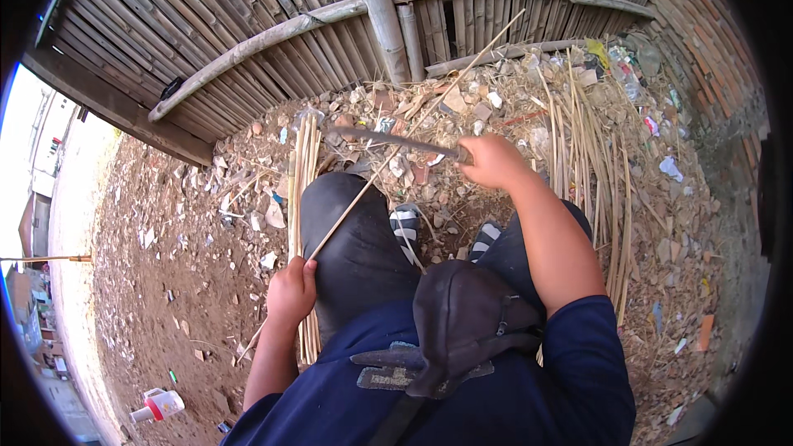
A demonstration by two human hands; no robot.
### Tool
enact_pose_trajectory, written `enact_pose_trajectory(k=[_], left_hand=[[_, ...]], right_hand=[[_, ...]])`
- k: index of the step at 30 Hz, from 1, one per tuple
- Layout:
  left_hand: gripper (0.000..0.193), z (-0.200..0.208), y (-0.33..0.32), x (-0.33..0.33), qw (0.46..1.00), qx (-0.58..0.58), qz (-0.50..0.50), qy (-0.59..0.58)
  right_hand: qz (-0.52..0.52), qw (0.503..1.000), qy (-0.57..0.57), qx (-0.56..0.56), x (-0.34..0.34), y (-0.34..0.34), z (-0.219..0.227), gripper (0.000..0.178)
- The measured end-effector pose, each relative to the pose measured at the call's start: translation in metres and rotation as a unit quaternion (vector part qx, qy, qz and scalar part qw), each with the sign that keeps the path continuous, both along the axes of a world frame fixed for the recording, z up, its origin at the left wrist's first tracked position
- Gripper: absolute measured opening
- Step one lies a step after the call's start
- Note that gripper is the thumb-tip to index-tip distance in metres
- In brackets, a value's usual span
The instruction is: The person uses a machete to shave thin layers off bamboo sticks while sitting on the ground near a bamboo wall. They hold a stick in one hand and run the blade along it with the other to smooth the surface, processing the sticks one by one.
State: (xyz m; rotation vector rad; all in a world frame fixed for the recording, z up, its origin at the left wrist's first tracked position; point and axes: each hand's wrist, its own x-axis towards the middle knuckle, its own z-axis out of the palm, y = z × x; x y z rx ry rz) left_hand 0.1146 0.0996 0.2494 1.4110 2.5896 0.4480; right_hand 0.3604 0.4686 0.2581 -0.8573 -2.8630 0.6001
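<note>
Strip and blade, seen from above. Your left hand (291, 291) has its fingers closed around a thin, pale strip (355, 201), which slants over your left thigh (355, 235) and up toward the slatted wall (322, 41). Your right hand (493, 161) grips the handle of a long knife (392, 139), its blade crossing the strip beyond your left knee. One bundle of strips (306, 153) lies beside your left leg; a looser spread of strips (578, 149) lies to your right, on the littered ground (165, 281).

The step in hand appears to be working the blade against the strip. For good control, hold the left grip firm and well clear of the edge, set the blade at a shallow angle, use light, even strokes, and direct the edge away from thigh and knee.

Not resolved: whether the blade touches the strip or merely passes over or under it; which way its edge faces; whether the strip rests on your thigh. Your right fist hides most of the handle, and your right arm and leg cover part of the loose spread.
</note>
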Motion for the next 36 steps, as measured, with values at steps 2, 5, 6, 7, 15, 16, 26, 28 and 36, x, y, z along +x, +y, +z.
enact_pose_trajectory(k=[2,5,6,7,15,16,26,28,36], left_hand=[[0.035,-0.001,-0.006,-0.003,1.0,0.001,-0.001,0.006],[0.036,0.0,-0.013,-0.005,1.0,-0.016,-0.004,0.008],[0.036,0.001,-0.012,-0.003,1.0,-0.023,-0.001,0.01],[0.036,0.002,-0.01,-0.001,0.999,-0.031,0.003,0.011],[0.035,0.002,0.004,0.003,1.0,-0.02,0.003,0.011],[0.035,-0.002,0.004,0.004,1.0,-0.014,0.006,0.005],[0.035,0.002,0.008,0.006,1.0,-0.016,0.009,0.0],[0.036,0.004,0.008,0.006,0.999,-0.025,0.013,-0.02],[0.036,-0.012,0.002,0.001,1.0,0.009,0.003,0.003]], right_hand=[[-0.135,0.99,0.008,-0.034,0.004,0.012,0.003,0.028],[-0.178,0.983,0.026,-0.022,0.012,0.017,0.011,0.028],[-0.138,0.99,0.031,0.005,0.013,0.018,0.005,0.029],[-0.139,0.99,0.034,0.006,0.012,0.016,0.003,0.029],[0.06,0.998,-0.034,-0.011,-0.012,-0.023,0.004,0.027],[0.023,0.998,-0.05,-0.014,-0.009,-0.015,0.004,0.027],[-0.182,0.982,0.007,-0.048,0.008,0.008,0.007,0.025],[-0.074,0.996,-0.019,-0.05,0.0,-0.009,0.012,0.023],[-0.06,0.996,-0.008,-0.065,-0.003,0.0,0.011,0.025]])
